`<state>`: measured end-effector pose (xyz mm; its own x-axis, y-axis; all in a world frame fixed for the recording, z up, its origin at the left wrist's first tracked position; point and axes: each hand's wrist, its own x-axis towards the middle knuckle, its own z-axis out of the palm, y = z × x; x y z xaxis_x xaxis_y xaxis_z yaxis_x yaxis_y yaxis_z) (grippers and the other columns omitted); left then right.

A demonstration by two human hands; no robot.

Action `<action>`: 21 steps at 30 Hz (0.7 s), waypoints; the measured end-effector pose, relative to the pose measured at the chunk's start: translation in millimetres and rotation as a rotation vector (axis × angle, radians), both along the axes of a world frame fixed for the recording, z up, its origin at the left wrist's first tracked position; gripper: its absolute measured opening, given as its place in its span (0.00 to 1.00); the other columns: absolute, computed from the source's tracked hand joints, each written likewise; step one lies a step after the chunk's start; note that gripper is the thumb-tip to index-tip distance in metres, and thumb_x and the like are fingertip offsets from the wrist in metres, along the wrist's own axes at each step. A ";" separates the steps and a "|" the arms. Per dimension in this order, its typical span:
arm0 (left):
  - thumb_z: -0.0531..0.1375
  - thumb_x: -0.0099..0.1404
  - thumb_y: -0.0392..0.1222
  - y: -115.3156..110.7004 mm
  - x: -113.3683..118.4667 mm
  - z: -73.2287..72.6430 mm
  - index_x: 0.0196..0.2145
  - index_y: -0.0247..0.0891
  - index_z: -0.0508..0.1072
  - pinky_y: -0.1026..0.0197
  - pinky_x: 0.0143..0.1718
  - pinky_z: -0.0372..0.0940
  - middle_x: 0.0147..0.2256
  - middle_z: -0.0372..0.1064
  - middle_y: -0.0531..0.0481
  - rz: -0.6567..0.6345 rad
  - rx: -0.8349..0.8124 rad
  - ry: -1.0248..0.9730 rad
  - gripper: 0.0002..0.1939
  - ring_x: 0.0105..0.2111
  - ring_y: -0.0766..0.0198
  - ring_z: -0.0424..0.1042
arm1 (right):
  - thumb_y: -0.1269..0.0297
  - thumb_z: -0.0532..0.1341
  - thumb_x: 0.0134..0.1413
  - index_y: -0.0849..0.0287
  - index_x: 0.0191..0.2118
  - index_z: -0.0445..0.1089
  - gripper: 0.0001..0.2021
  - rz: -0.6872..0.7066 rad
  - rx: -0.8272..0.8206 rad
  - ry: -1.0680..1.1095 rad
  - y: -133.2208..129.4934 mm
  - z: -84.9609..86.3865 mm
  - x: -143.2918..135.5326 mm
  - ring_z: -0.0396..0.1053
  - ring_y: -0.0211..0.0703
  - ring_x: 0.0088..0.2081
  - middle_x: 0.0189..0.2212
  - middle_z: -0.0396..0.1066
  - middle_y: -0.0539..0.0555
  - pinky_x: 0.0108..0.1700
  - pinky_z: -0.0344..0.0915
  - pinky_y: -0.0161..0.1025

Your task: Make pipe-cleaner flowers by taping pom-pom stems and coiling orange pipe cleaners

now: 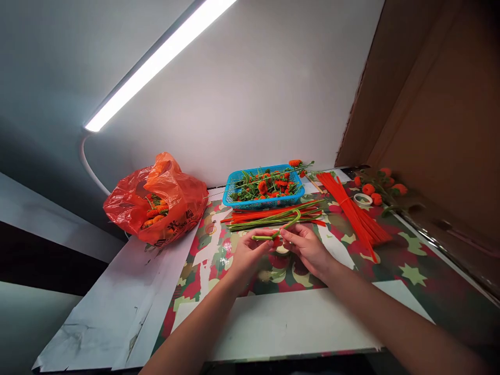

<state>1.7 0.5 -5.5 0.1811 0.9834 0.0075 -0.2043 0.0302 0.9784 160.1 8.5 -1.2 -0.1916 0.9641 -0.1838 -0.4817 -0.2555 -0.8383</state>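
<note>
Between my two hands is a green pipe cleaner [296, 221], bent so that one part curves upward and its other end points left. My left hand [247, 251] pinches it between thumb and fingers. The fingertips of my right hand [309, 249] close on it near the bend. A bit of red shows between the hands, too small to make out. Just beyond them lie loose green pipe cleaners [250, 225] and red pipe cleaners [255, 214], side by side on the patterned table cover [410, 245].
Behind stands a blue basket [227, 195] with orange flowers and green stems. An orange plastic bag [183, 195] of flowers sits left. To the right are a tied red pipe cleaner bundle [351, 216], a tape roll [363, 199] and orange flowers [368, 189]. A lamp [160, 65] hangs above.
</note>
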 end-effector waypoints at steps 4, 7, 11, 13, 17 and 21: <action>0.67 0.53 0.46 -0.7 1.2 2.7 0.32 0.34 0.77 0.60 0.35 0.71 0.31 0.77 0.45 0.013 0.007 0.068 0.13 0.31 0.60 0.75 | 0.55 0.72 0.35 0.58 0.28 0.74 0.15 -0.065 0.147 -0.090 -0.9 0.0 -1.3 0.69 0.39 0.31 0.27 0.73 0.51 0.37 0.65 0.37; 0.67 0.53 0.47 0.9 -0.5 3.8 0.29 0.33 0.77 0.60 0.34 0.70 0.27 0.75 0.47 0.023 0.015 0.063 0.13 0.29 0.62 0.74 | 0.56 0.69 0.41 0.56 0.28 0.74 0.10 -0.039 0.333 -0.190 -2.9 2.5 0.5 0.71 0.42 0.34 0.29 0.74 0.51 0.39 0.67 0.40; 0.67 0.53 0.47 3.4 -4.5 5.1 0.26 0.33 0.76 0.63 0.32 0.68 0.28 0.75 0.47 -0.015 0.035 0.074 0.13 0.27 0.64 0.72 | 0.61 0.67 0.47 0.55 0.27 0.73 0.05 0.051 0.574 -0.340 -5.4 5.7 5.0 0.72 0.45 0.40 0.31 0.75 0.51 0.48 0.66 0.45; 0.67 0.53 0.47 3.8 -5.6 6.1 0.26 0.33 0.76 0.63 0.31 0.67 0.29 0.75 0.47 -0.049 0.062 0.102 0.13 0.28 0.64 0.72 | 0.62 0.65 0.49 0.54 0.28 0.73 0.04 0.110 0.624 -0.419 -6.0 7.9 7.6 0.72 0.46 0.41 0.31 0.75 0.51 0.50 0.65 0.46; 0.66 0.55 0.47 3.9 -5.4 6.4 0.26 0.33 0.76 0.63 0.32 0.66 0.30 0.75 0.46 -0.099 0.135 0.161 0.12 0.30 0.63 0.72 | 0.64 0.63 0.52 0.54 0.29 0.74 0.03 0.172 0.673 -0.573 -6.8 12.2 11.2 0.72 0.45 0.38 0.31 0.75 0.50 0.49 0.64 0.46; 0.65 0.56 0.46 5.5 -4.6 3.9 0.26 0.34 0.76 0.64 0.31 0.66 0.29 0.74 0.47 -0.051 0.182 0.225 0.11 0.29 0.64 0.72 | 0.64 0.64 0.50 0.55 0.29 0.75 0.02 0.118 0.608 -0.593 -6.6 9.3 8.7 0.72 0.45 0.38 0.31 0.76 0.51 0.46 0.65 0.44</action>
